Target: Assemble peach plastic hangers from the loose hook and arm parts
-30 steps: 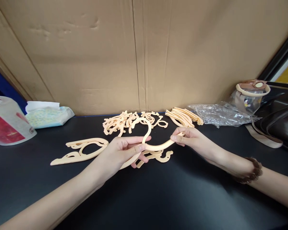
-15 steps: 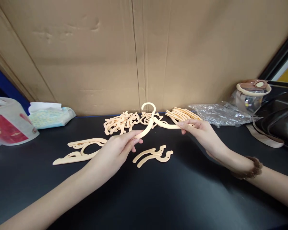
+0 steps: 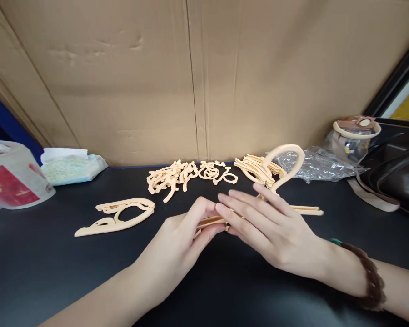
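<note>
A cream plastic folding hanger is between my two hands, its hook (image 3: 299, 159) rising behind my right hand (image 3: 272, 227) and the ends of a slim arm (image 3: 308, 210) sticking out to the right. My right fingers lie long and close together over the hanger, the thumb underneath. My left hand (image 3: 187, 240) pinches a cream piece (image 3: 211, 221) between thumb and fingers, its tip touching my right fingertips. Where this piece meets the hanger is hidden by my hands. On the table to the left lies a folded hanger (image 3: 132, 222).
Behind my hands are a heap of small curved cream pieces (image 3: 167, 177), several hook parts (image 3: 211, 170) and a stack of hanger arms (image 3: 255, 168). A tissue pack (image 3: 75, 165) and tape roll (image 3: 17, 175) stand left. Plastic film (image 3: 313, 163), a bottle (image 3: 352, 143) and a black bag (image 3: 395, 168) lie right.
The spread hanger has been brought nearer and turned, its hook now to the right. My hands have come together. The two small pieces in front no longer show.
</note>
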Tool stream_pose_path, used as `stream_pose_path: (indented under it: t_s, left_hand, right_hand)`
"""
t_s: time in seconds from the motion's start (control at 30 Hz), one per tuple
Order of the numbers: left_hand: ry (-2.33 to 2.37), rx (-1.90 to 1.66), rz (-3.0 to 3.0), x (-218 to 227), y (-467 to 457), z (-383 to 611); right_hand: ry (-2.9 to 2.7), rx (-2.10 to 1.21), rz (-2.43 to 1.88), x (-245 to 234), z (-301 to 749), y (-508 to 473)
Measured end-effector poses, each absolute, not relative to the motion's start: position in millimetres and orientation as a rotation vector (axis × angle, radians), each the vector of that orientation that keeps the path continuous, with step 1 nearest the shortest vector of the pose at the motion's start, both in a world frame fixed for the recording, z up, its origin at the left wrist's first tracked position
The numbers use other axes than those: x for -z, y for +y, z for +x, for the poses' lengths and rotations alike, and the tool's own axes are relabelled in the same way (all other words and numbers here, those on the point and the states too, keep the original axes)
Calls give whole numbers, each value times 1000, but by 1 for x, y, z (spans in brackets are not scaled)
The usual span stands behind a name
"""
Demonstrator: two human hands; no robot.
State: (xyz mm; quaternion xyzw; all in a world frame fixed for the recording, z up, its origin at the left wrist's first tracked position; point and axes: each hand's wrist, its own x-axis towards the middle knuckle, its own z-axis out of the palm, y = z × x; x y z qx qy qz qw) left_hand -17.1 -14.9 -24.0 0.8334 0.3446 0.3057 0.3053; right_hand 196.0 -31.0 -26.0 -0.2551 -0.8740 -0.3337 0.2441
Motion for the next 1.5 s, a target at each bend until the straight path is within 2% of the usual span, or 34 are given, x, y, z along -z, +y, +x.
stream_pose_path:
  t_s: [0.1,0.23,0.33,0.63,0.93,1.5]
  left_hand:
    - [916,-751,2153,24,-15,-14]
    - [1254,-797,2251,30,-3,-18]
    - [1422,-700,2298,38,11,-25]
    - [1444,-593,2231,41,26,-35]
    - [1179,-581,2719,38,16,-27]
    - [1207,-653,2502,42,24,-29]
  right_hand:
    - [-2463,775,-693,26,200,-22]
    - [-2432,723,-813,27,210,-7]
    - [-2361,623,-929,27,218,0]
    - [-2286,481,-1060,27,222,5]
    - [-2331,361,-1079,31,219,3]
    - [-2340,288,-1127,33,217,3]
